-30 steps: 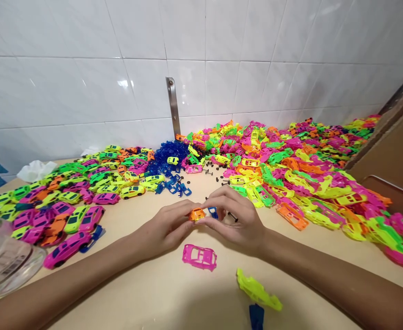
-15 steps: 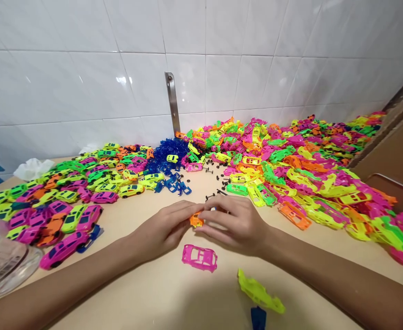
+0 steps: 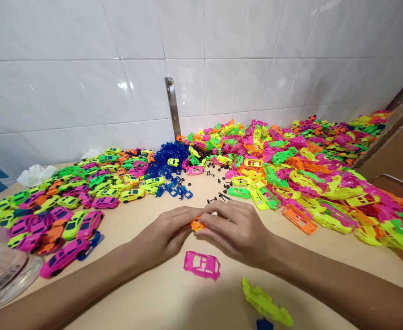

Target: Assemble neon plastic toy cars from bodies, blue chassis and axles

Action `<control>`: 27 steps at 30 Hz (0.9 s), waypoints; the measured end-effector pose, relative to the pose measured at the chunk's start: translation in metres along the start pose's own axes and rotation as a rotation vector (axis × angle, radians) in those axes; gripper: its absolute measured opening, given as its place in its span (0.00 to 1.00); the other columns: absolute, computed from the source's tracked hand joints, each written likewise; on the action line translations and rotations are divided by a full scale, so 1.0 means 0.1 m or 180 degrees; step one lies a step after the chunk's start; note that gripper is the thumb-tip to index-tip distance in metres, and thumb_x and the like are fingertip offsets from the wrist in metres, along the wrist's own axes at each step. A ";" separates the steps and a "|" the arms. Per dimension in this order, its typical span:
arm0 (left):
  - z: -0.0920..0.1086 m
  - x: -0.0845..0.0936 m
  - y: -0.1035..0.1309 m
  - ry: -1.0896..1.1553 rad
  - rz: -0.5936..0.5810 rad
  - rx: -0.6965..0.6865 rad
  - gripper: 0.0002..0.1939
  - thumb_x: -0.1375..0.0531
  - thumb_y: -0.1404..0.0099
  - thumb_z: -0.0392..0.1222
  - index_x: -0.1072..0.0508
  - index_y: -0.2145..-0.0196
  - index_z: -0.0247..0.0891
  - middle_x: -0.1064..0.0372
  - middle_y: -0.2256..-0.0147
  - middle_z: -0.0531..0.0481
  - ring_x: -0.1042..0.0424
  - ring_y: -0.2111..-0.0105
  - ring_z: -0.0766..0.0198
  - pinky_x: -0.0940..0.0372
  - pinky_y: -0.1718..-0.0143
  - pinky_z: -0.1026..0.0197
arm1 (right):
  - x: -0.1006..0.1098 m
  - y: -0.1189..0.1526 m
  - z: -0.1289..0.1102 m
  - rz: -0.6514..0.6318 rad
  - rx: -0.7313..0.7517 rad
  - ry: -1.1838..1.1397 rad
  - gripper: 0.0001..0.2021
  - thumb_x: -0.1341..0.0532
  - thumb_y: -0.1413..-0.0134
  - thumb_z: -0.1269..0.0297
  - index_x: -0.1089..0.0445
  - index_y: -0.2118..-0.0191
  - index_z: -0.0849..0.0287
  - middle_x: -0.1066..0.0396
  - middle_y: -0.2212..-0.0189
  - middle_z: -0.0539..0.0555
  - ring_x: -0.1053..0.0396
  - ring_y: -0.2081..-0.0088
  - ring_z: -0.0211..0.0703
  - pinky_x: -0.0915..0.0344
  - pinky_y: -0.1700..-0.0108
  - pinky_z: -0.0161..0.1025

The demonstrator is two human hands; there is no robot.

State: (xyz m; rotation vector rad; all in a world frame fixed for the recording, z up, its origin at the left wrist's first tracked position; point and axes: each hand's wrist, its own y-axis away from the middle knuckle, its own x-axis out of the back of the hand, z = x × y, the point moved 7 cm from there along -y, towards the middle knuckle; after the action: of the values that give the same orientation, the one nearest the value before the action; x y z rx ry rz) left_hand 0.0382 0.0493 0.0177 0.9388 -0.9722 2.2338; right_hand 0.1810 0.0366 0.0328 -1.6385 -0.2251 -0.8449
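Between my two hands is an orange toy car body (image 3: 197, 224), mostly covered by fingers. My left hand (image 3: 173, 227) closes on its left side, fingers together. From the right, my right hand (image 3: 234, 227) grips the same piece with bent fingers. Just below the hands a pink toy car shell (image 3: 201, 265) lies flat on the table (image 3: 146, 293). Lower right rests a yellow-green car shell (image 3: 266, 302) on its side, with a dark blue piece (image 3: 265, 324) beside it, cut off by the frame edge. Black wheel axles (image 3: 212, 200) lie beyond my hands.
Finished-looking toy cars (image 3: 74, 188) crowd the left side. Blue plastic parts (image 3: 170, 158) are heaped at the back middle. A large pile of coloured shells (image 3: 290, 169) covers the right. A clear plastic container (image 3: 8, 270) stands front left, a brown board (image 3: 394, 160) far right.
The camera view has shifted slightly, so the scene sits a little lower. Both hands remain together around the orange car body, and the fingers of my right hand have closed in a bit.
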 end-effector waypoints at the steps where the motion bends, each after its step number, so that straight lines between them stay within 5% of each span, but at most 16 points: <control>1: 0.00 0.00 0.00 -0.0007 0.0003 -0.0003 0.22 0.48 0.27 0.30 0.31 0.39 0.41 0.29 0.43 0.40 0.28 0.45 0.59 0.32 0.45 0.60 | 0.00 0.00 -0.01 -0.0007 0.0011 0.0028 0.09 0.35 0.37 0.62 0.27 0.54 0.60 0.25 0.59 0.55 0.30 0.66 0.39 0.39 0.65 0.38; 17: -0.01 -0.02 -0.03 0.0070 -0.0043 0.0142 0.19 0.46 0.27 0.35 0.30 0.40 0.41 0.27 0.50 0.41 0.27 0.51 0.59 0.32 0.50 0.60 | 0.01 -0.01 0.11 0.0005 -0.0101 -0.0275 0.08 0.35 0.38 0.60 0.26 0.57 0.57 0.27 0.60 0.52 0.31 0.68 0.36 0.38 0.65 0.36; 27: -0.02 -0.05 -0.03 -0.0076 -0.0157 0.0002 0.20 0.47 0.27 0.32 0.30 0.40 0.42 0.30 0.44 0.40 0.31 0.46 0.57 0.35 0.44 0.56 | -0.04 -0.05 -0.07 0.0005 0.0535 0.0497 0.13 0.37 0.36 0.57 0.26 0.62 0.64 0.23 0.64 0.55 0.28 0.66 0.40 0.39 0.66 0.40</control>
State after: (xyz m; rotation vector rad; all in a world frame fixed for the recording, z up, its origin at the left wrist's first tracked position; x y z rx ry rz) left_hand 0.0431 0.0516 0.0142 0.9814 -0.9487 2.1870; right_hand 0.1724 0.0324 0.0337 -1.4091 -0.1804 -0.9232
